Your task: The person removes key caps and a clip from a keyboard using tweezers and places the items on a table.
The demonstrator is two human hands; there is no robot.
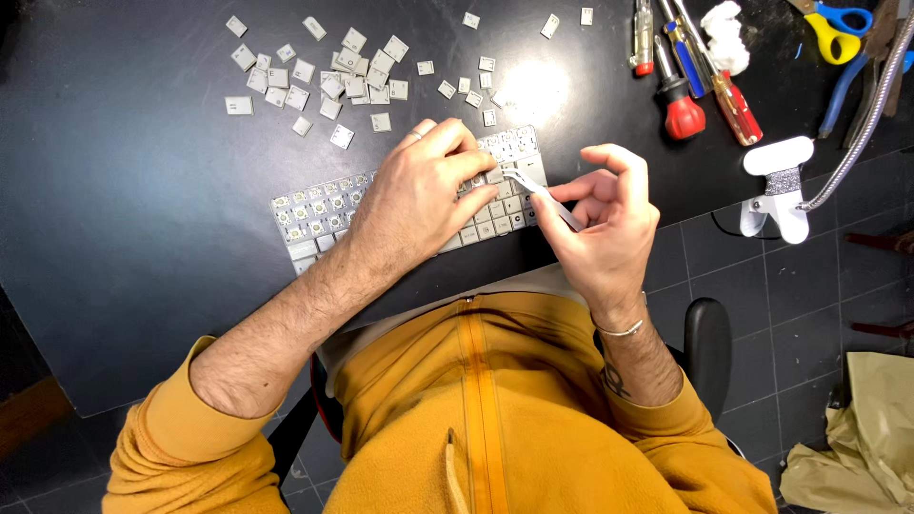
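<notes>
Left hand (419, 190) presses flat on the half-stripped grey keyboard (319, 214); right hand (605, 219) pinches white tweezers (543, 195).

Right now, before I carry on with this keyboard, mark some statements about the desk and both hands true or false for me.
1. The left hand rests on the keyboard. True.
2. The right hand is empty. False: it holds a slim white pry tool, its tip at the keys.
3. All keys are on the keyboard. False: many loose keycaps lie on the black table beyond it, and bare switches show on its left part.
4. Screwdrivers lie at the table's upper right. True.
5. The scissors have red handles. False: they are yellow and blue.
</notes>
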